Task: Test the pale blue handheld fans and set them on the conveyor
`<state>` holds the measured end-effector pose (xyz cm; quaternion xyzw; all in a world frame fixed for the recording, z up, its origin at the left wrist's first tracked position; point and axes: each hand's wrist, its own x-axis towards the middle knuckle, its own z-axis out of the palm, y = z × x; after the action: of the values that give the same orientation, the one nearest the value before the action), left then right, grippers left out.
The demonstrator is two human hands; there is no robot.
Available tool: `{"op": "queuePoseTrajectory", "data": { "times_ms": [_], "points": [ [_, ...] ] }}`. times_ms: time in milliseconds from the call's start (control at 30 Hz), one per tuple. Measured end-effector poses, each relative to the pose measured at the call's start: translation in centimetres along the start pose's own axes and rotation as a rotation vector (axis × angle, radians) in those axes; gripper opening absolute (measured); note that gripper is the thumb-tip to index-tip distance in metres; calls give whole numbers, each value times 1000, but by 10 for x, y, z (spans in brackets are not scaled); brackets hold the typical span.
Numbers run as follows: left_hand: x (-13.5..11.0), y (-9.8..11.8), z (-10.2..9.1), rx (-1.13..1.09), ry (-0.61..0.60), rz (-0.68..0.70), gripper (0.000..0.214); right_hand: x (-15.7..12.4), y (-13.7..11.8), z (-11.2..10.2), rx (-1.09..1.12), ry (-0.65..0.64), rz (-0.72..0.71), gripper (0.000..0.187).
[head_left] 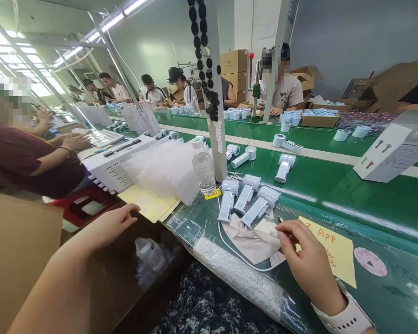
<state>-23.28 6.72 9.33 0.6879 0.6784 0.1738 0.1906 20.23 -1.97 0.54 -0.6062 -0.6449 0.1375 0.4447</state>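
Note:
My right hand (304, 253), with a pale watch band on the wrist, is above the bench at the edge of a beige cloth pouch (252, 241). Its thumb and index finger are pinched together; a white cable (238, 259) loops round the pouch and runs under this hand. A small dark tip (280, 220) shows just past the fingertips. Several pale blue-grey handheld devices with round heads (256, 211) lie behind the pouch. My left hand (120, 220) hovers left of the bench edge, beside yellow paper (151, 204), fingers loosely bent and apart, nothing visible in them.
A water bottle (204, 169) stands by the metal post (218, 148), next to stacked translucent bags (167, 169). A green conveyor (320, 181) carries more devices and a white box (390, 150). A carton (21, 250) is at lower left. Co-workers sit left and opposite.

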Motion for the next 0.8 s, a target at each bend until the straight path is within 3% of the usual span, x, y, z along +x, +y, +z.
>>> {"op": "queuePoseTrajectory", "data": {
  "times_ms": [100, 200, 267, 333, 400, 500, 567, 667, 800],
  "points": [
    [-1, 33, 9, -55, -206, 102, 31, 7, 18, 0, -155, -53, 121, 16],
    [2, 83, 13, -242, -408, 376, 30, 11, 26, 3, -336, -150, 128, 14],
    [8, 116, 19, -390, -473, 499, 29, 11, 23, 6, -460, -215, 111, 11],
    [17, 149, 33, -544, -472, 581, 27, 12, 17, 8, -551, -248, 128, 10],
    [32, 182, 57, -559, -451, 644, 24, 14, 11, 8, -594, -251, 186, 11],
    [64, 228, 102, -281, -559, 748, 20, 20, 6, 6, -615, -236, 284, 10],
    [91, 255, 131, -210, -538, 670, 21, 24, 3, 5, -621, -245, 336, 8],
    [130, 288, 161, -331, -424, 602, 25, 30, -2, 5, -617, -264, 386, 14],
    [159, 327, 179, -705, -343, 614, 40, 38, -8, 9, -593, -271, 428, 18]
  ]
}}
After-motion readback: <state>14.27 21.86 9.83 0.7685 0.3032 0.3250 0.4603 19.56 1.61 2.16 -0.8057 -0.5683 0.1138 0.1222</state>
